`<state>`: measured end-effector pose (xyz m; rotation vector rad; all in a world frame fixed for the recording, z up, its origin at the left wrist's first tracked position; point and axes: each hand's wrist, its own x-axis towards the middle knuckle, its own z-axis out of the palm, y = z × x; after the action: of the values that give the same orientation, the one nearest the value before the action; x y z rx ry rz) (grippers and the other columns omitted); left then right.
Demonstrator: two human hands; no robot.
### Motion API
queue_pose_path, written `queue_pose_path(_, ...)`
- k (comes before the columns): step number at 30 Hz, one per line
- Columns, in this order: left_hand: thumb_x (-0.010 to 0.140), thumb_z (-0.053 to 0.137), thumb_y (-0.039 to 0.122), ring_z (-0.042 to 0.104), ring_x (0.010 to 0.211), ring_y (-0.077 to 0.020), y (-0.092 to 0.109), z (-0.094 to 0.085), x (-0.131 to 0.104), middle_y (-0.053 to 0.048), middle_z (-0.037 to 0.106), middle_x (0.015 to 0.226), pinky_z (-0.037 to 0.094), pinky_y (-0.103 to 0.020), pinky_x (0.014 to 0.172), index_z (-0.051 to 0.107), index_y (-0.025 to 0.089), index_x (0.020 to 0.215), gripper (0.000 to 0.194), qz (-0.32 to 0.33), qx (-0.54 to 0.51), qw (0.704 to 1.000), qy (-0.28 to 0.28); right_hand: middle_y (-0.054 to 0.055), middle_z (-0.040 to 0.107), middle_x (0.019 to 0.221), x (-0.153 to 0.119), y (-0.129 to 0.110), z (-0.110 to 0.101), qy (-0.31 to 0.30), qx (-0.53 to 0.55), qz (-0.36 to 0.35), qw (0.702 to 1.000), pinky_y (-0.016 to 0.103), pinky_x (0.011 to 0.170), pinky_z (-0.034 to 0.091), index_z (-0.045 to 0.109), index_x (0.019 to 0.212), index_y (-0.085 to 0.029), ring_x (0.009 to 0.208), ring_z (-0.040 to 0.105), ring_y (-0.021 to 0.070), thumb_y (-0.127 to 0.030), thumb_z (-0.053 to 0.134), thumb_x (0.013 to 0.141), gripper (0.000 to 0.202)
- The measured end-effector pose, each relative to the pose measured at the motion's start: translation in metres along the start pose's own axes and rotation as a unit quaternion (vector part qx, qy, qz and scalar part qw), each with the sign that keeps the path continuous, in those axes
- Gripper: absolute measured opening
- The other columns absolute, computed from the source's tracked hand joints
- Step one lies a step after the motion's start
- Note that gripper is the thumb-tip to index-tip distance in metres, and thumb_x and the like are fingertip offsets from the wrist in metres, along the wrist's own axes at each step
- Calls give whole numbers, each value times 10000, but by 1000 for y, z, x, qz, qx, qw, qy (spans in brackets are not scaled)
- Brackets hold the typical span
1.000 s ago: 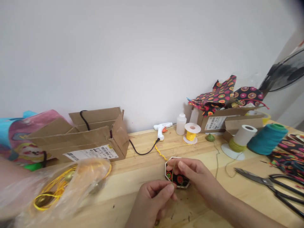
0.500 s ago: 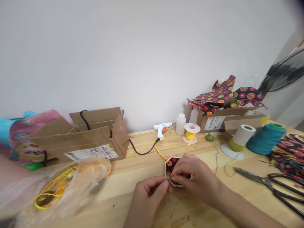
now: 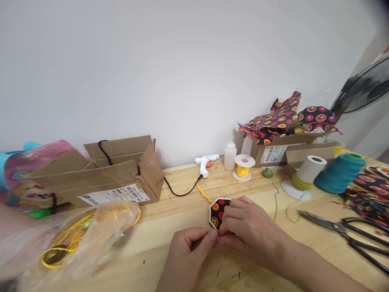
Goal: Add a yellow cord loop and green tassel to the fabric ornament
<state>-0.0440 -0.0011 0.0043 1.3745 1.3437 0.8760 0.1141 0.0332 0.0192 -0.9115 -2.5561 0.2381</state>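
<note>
Head cam: one wide view, forward and down

Looks from above and behind the bare left hand (image 3: 192, 250) and bare right hand (image 3: 251, 227), both near the lens. Faces the plain pale-grey wall (image 3: 182, 77) beyond them; light-wood tabletop (image 3: 170, 219) spreads below and around the hands.

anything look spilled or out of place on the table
Only small dark specks, scattered on the pale wooden table on both sides of the left hand; they stand out as stray bits, but are too small to identify.
</note>
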Motion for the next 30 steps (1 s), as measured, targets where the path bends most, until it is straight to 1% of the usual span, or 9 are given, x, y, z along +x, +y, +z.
queue_pose_path(3,701,548,380,319,386,-66,-3,-3,1,61,417,393,229,-185,377,636,147,544,294,-53,-46,997,27,21,625,710,-2,0,-1,21,69,29,997,270,621,329,618,764,-203,701,501,154,-280,603,720,91)
queue_pose_path(5,694,544,419,199,353,-48,-6,-4,1,90,283,361,125,-194,355,594,137,528,330,-74,-86,993,22,19,619,733,-3,0,-1,41,129,50,990,258,623,352,611,817,-205,703,507,148,-296,595,724,130)
queue_pose_path(6,693,542,429,174,351,-45,-6,-4,1,97,254,361,103,-198,356,581,135,529,339,-77,-105,991,15,19,617,742,-3,-1,0,49,153,57,985,254,627,363,610,829,-205,703,511,145,-281,591,727,129)
queue_pose_path(10,693,542,438,171,342,-37,-8,-2,1,98,268,358,91,-200,355,571,125,542,349,-79,-135,988,-2,24,622,737,-3,-2,6,81,214,54,972,253,648,394,628,821,-203,708,525,141,-190,563,740,105)
queue_pose_path(14,706,526,437,184,329,-28,-8,-1,0,96,282,363,92,-192,349,602,115,578,355,-80,-140,987,-2,29,620,728,-1,-2,13,130,244,39,960,246,634,419,653,779,-211,692,536,134,-181,554,748,108)
queue_pose_path(19,686,545,433,202,322,-23,-7,0,0,86,312,388,98,-189,335,613,111,586,344,-78,-164,983,-3,35,601,710,-1,0,18,167,191,1,967,248,596,421,660,776,-212,662,516,132,-163,539,755,132)
queue_pose_path(22,670,582,347,241,354,-31,-10,-1,-1,72,359,433,125,-183,347,626,122,660,229,-79,-210,974,-5,34,598,720,-1,1,17,183,146,-19,972,253,580,405,653,796,-211,658,490,134,-149,534,753,140)
queue_pose_path(25,704,545,292,296,393,-46,-11,-2,-2,45,415,488,156,-187,365,624,133,689,178,-71,-239,968,-8,28,595,726,-2,1,16,183,122,-28,975,255,573,391,643,819,-222,654,467,135,-142,526,756,155)
queue_pose_path(30,718,529,328,230,376,-39,-7,-2,-1,62,353,463,113,-199,353,570,125,599,239,-72,-212,974,-34,26,580,752,-4,2,13,164,91,-51,981,249,570,369,626,807,-214,657,439,131,-157,514,773,130)
